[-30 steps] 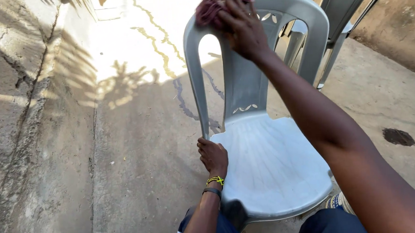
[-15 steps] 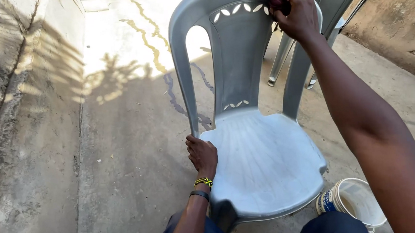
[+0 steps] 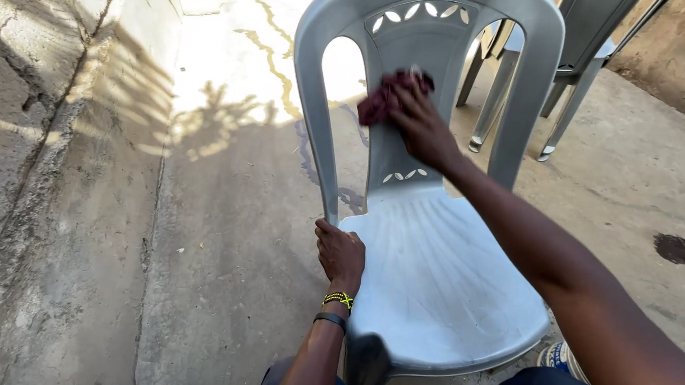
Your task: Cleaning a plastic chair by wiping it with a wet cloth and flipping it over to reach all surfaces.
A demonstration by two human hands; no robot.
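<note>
Standing on the concrete ground (image 3: 225, 251), the grey chair (image 3: 439, 274) fills the middle, its back facing the camera, a second chair (image 3: 590, 26) just behind it. Right arm stretched forward, the right hand (image 3: 423, 129) presses a dark red rag (image 3: 380, 100) flat against the backrest's centre slat, fingers closed over the cloth. Down low, the left hand (image 3: 339, 254) grips the seat's left edge, fingers curled, beaded bands (image 3: 335, 307) at the wrist.
</note>
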